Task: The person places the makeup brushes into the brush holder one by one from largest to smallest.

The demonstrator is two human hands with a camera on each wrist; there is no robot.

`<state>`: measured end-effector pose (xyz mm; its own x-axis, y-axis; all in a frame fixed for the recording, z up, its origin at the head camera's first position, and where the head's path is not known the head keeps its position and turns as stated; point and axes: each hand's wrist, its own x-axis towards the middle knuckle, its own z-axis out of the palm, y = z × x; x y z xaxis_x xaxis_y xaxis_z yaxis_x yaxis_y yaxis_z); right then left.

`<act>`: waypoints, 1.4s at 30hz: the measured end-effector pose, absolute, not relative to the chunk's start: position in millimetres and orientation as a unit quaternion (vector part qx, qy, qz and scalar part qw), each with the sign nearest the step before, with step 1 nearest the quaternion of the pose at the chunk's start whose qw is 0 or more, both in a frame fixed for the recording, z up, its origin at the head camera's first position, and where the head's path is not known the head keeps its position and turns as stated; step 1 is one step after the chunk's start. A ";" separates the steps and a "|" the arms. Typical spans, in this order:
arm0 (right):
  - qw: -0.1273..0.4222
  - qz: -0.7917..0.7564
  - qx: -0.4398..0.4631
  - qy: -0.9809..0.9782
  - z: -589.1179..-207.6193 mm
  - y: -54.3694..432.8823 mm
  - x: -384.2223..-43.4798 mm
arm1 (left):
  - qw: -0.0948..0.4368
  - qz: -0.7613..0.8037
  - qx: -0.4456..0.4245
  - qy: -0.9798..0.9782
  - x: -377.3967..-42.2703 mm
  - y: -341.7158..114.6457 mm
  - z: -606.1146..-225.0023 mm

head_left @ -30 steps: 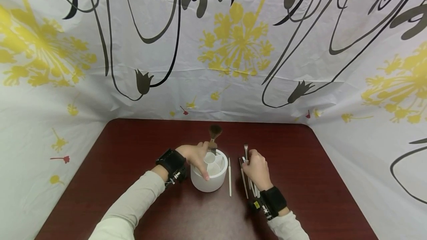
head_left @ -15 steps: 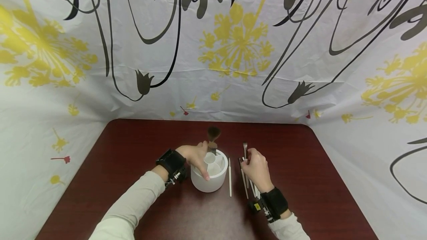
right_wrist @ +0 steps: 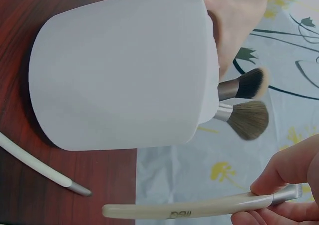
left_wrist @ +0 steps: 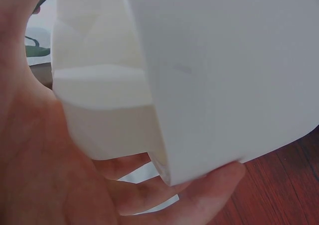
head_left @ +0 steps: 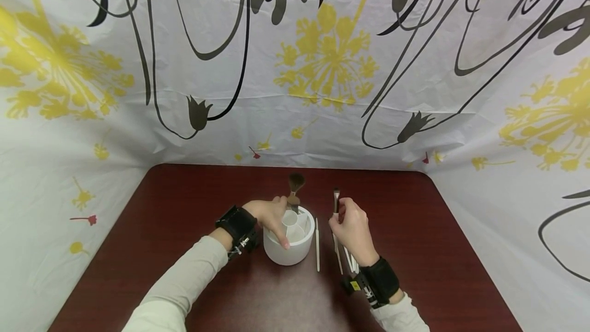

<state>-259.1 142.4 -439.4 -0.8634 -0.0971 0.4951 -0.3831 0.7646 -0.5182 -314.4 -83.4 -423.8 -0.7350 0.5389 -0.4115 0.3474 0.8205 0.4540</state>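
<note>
A white round makeup brush holder (head_left: 287, 254) with inner compartments stands on the table. My left hand (head_left: 271, 216) grips its rim from the left, the thumb at the near side and fingers at the far side; the wall fills much of the left wrist view. Two makeup brushes, a fluffy one (right_wrist: 249, 119) and a dark one with a pale tip (right_wrist: 254, 82), stick up from the holder. To its right, my right hand (head_left: 354, 229) pinches a slim white-handled makeup brush (right_wrist: 194, 208) near its metal ferrule. That brush hangs above the table, bristle end up in the head view.
A single white brush (head_left: 317, 246) lies close along the holder's right side. Several more slim brushes (head_left: 351, 261) lie under and beside my right hand. The dark red table (head_left: 221, 281) meets a patterned white cloth (head_left: 295, 132) at its back and sides.
The right hand has lifted the slim brush from beside the others and moved slightly left and away from me with it. The left hand and the holder stay put.
</note>
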 end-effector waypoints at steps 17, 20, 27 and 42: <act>0.239 0.331 0.146 -0.901 -423.6 135.9 -256.7 | 0.268 0.174 0.247 0.915 -313.8 -84.4 -420.6; 0.245 0.336 0.154 -0.896 -420.7 135.2 -256.5 | 0.268 0.174 0.245 0.915 -313.7 -84.5 -420.4; 0.246 0.345 0.165 -0.891 -416.2 133.6 -255.3 | 0.268 0.176 0.244 0.915 -313.2 -84.5 -421.2; 0.255 0.342 0.180 -0.886 -403.0 127.4 -252.0 | 0.281 0.197 0.239 0.908 -313.7 -83.9 -421.4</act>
<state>-252.0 127.4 -403.0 -0.8051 -0.1437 0.5755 -0.4929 0.7018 -0.5144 -313.7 -83.9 -421.4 -0.7281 0.5441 -0.4169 0.3226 0.8087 0.4919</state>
